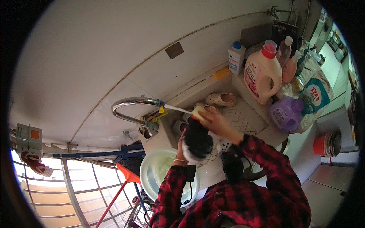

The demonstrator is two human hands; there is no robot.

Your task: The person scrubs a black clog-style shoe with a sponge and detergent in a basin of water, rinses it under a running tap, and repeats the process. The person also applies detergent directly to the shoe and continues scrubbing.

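My left hand (180, 149) grips a black shoe with a white edge (199, 141) over the stone sink (251, 114). Against the shoe's upper end, my right hand (214, 121) holds a pale yellow block (199, 111), perhaps a sponge or a brush; its exact kind is unclear. Water runs from the curved chrome faucet (134, 100) onto the block. Several pale clogs (221, 99) lie in the sink behind my hands. A shoe with a checkered pattern (224, 146) and a black shoe (232, 166) are at the near side.
A white basin (144, 173) with cloudy water stands at left. Along the right ledge are a large cream detergent jug (261, 74), a white bottle with a blue cap (236, 58) and a purple jug (285, 114). A yellow bar (222, 73) lies on the back ledge.
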